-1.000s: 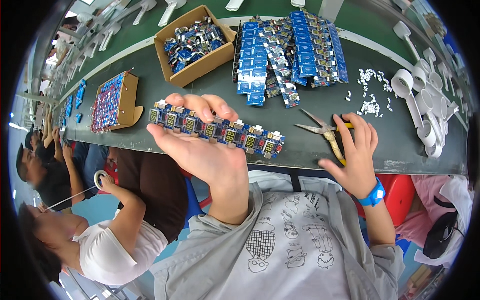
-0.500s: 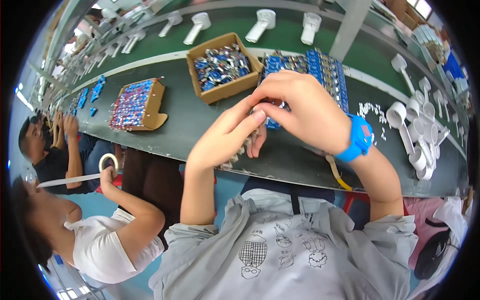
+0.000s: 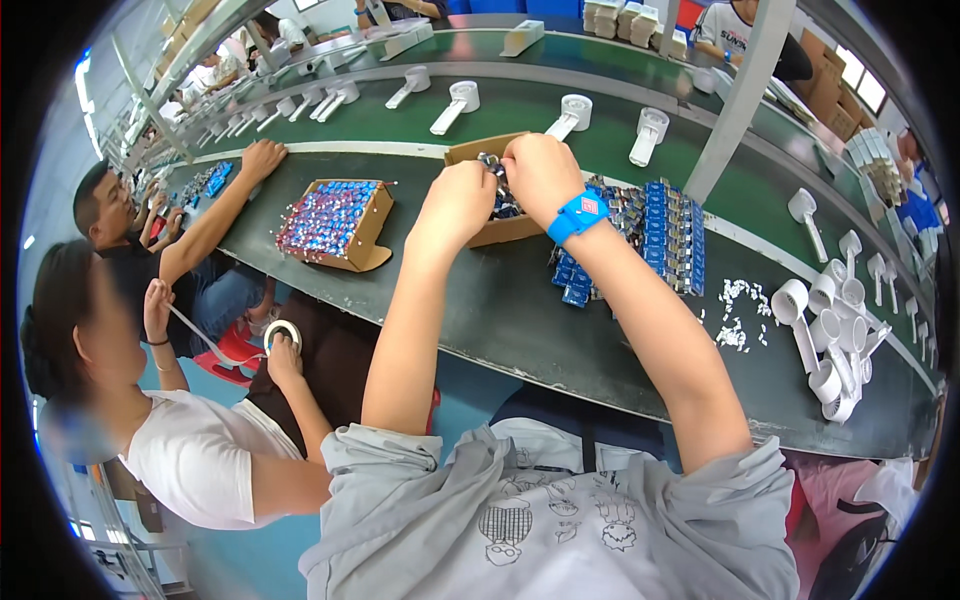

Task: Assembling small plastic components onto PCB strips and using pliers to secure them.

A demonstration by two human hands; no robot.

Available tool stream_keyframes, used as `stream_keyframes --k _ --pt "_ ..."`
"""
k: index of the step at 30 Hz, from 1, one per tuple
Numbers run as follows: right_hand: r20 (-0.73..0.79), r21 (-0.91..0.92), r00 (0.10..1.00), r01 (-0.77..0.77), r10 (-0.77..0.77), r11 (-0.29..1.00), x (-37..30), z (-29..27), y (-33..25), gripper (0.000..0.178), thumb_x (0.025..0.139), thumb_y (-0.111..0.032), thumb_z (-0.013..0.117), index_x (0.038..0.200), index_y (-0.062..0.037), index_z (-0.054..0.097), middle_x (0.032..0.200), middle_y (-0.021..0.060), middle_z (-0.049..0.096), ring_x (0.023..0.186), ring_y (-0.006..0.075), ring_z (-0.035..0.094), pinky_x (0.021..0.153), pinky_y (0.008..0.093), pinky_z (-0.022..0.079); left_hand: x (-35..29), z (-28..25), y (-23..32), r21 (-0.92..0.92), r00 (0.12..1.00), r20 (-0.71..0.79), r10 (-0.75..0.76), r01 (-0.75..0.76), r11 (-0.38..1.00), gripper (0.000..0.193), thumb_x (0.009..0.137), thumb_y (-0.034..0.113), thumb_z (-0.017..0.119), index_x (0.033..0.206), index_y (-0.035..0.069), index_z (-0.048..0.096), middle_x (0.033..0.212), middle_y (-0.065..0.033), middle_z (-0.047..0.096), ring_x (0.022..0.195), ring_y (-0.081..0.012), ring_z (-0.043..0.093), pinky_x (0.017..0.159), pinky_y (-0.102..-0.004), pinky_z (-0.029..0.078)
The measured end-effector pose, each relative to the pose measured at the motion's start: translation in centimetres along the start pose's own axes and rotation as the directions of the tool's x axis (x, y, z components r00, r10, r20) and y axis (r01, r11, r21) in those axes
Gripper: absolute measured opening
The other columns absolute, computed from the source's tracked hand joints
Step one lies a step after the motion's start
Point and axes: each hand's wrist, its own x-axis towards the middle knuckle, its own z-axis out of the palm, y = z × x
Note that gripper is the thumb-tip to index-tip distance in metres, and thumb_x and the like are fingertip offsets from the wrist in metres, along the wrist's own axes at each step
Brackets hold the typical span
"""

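Both hands are over an open cardboard box (image 3: 510, 232) filled with small blue and silvery electronic parts (image 3: 505, 208). My left hand (image 3: 455, 203) is at the box's left side, its fingertips pinched together. Beside it my right hand (image 3: 545, 180), with a blue band on the wrist, has its fingers curled down over the box. Small metallic bits show between the two hands, but I cannot make out exactly what the fingers hold. Just right of the right hand lie rows of blue circuit boards (image 3: 655, 235) with silvery parts, partly hidden by my right forearm.
To the left stands a cardboard tray (image 3: 372, 228) of blue parts with reddish wires. Small white pieces (image 3: 735, 335) and a pile of white handheld housings (image 3: 840, 340) lie right. More housings line the green belt (image 3: 600, 150) beyond. A co-worker with a tape roll (image 3: 283, 336) sits left.
Both hands have moved forward and apart, from above the table's near side to the cardboard box. The view has tilted up. The co-worker on the left has pulled out tape.
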Motion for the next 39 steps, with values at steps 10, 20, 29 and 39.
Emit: stream_keyframes --k 10,20,29,39 --pt "0.163 0.383 0.972 0.093 -0.167 0.919 0.7 -1.0 1.4 0.016 0.07 -0.016 0.065 0.078 -0.0013 0.068 0.069 0.0152 0.064 0.064 0.0277 0.063 0.062 0.0338 0.049 1.0 -1.1 -3.4 -0.593 0.925 0.332 0.185 0.053 0.803 0.023 0.087 0.014 0.049 0.099 -0.005 0.055 0.076 -0.0121 0.063 0.063 -0.0126 0.062 0.056 -0.0275 0.048" --pt "0.089 0.014 0.994 -0.066 0.064 0.998 1.3 1.2 0.5 0.017 0.073 -0.017 0.063 0.075 -0.0007 0.067 0.068 0.0174 0.062 0.065 0.032 0.061 0.064 0.0375 0.049 1.5 -0.1 -2.4 -0.138 0.989 0.13 -0.072 0.09 0.986 0.02 0.079 0.007 0.047 0.086 -0.006 0.061 0.086 -0.0294 0.058 0.085 -0.0387 0.059 0.077 -0.0441 0.046" --pt "0.049 0.357 0.992 0.089 -0.114 0.93 1.8 0.7 0.5 0.016 0.067 -0.01 0.056 0.076 -0.0032 0.068 0.072 0.0211 0.061 0.073 0.0363 0.06 0.071 0.0425 0.049 3.2 -0.4 -5.1 -0.433 0.928 0.085 0.363 -0.294 0.852 0.028 0.083 0.007 0.049 0.109 -0.003 0.043 0.103 -0.022 0.048 0.1 -0.035 0.049 0.086 -0.0367 0.04" --pt "-0.04 0.172 0.999 -0.019 0.026 0.985 1.6 2.3 1.5 0.01 0.063 -0.009 0.064 0.064 0.0008 0.065 0.062 0.0208 0.06 0.064 0.0348 0.061 0.063 0.04 0.05 2.8 -0.3 -1.9 -0.443 0.955 0.297 -0.001 0.139 0.886 0.028 0.084 0.018 0.052 0.076 -0.008 0.061 0.056 -0.018 0.057 0.05 -0.0238 0.06 0.052 -0.035 0.045"
